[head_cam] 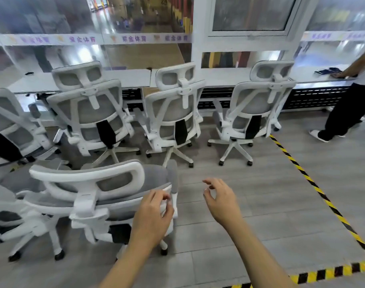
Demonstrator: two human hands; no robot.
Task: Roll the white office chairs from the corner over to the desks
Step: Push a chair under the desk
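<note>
A white office chair [88,183] with grey mesh stands right in front of me, its back toward me. My left hand [153,213] hovers at the chair's right side by the armrest, fingers curled and apart, holding nothing. My right hand [220,199] hangs open over the bare floor to the right of the chair. Three more white chairs stand at the long white desk [131,79] along the window: one at the left [90,113], one in the middle [175,113], one at the right [254,109].
Other white chairs [7,125] crowd the left edge. Yellow-black tape [314,183] marks a floor zone on the right and front. A person [348,104] in dark trousers leans on the desk at the far right. Grey floor lies open ahead of my right hand.
</note>
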